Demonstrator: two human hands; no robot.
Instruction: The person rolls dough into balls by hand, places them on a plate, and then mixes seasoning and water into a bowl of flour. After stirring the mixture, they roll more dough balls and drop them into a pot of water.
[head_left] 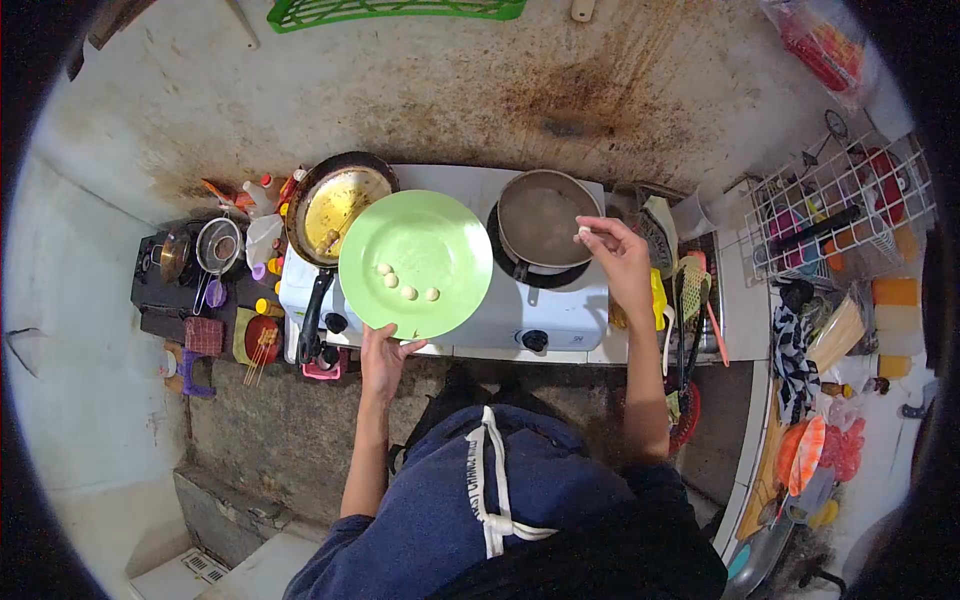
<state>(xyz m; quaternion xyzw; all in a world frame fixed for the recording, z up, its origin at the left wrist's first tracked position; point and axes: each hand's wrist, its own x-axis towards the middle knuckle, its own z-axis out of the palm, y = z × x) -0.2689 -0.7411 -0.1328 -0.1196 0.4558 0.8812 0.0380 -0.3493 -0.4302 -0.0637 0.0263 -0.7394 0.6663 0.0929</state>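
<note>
Holding a green plate by its near rim, the left hand keeps it level above the front of the stove, its fingers closed on the edge with the thumb on top. Five small pale balls lie on the plate, grouped toward its near side, close together and some touching. The right hand is raised over the right burner, its fingers narrowed to a pinch on another small pale ball, which sits at the fingertips just above the right rim of the grey pot. That pot stands on the right burner; whether it holds liquid cannot be told. On the left burner, partly hidden behind the plate, stands a dark frying pan with yellowish oil in it, its black handle pointing toward the person. The stove sits on a bench against a stained wall. Near the bench's left end are a small strainer, bottles and a red dish with skewers. At the right end stands a white wire rack with cups and utensils, and spatulas lie just beside the stove.
</note>
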